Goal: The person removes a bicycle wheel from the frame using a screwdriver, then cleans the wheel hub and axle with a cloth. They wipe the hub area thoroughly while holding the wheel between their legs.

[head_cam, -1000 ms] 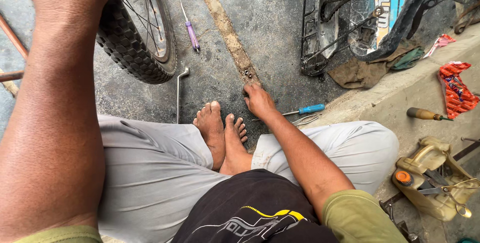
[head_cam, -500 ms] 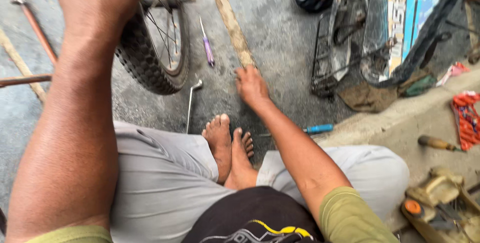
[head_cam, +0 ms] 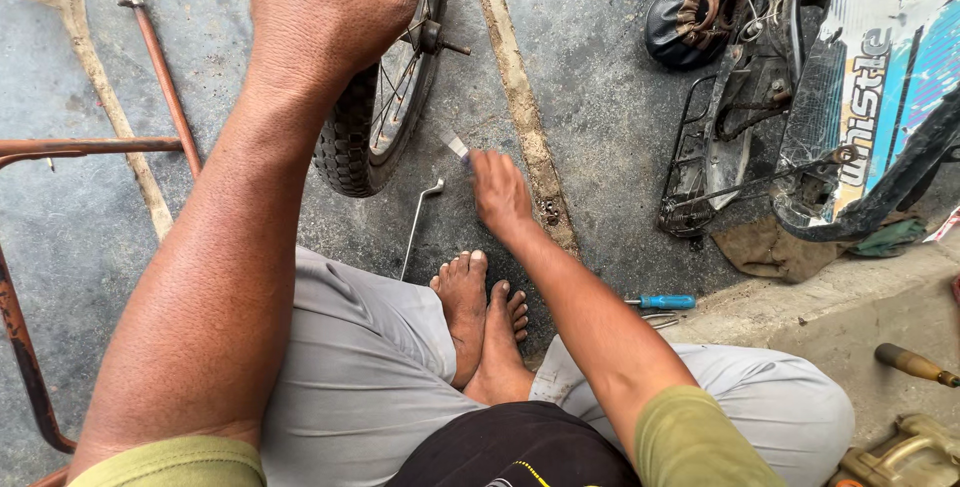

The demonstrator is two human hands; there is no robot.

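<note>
While gripping a small tool (head_cam: 455, 144) (blurred), right hand (head_cam: 500, 195) beside the wheel (head_cam: 385, 107), left hand (head_cam: 330, 7) clenched atop it.

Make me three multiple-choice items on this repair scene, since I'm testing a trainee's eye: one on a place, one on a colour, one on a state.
1. Where does the bent silver metal wrench lie?
A. on the raised kerb
B. on the ground beside the black knobby bicycle tyre
C. on the person's lap

2. What colour is the handle of the screwdriver by the right knee?
A. blue
B. red
C. yellow

3. What is the left hand doing?
A. lying flat on the ground
B. resting on the wheel's top
C. holding the wrench

Answers: 1 B, it lies on concrete next to the tyre. 2 A, the handle is plainly blue. 3 B, it sits closed over the wheel.
</note>
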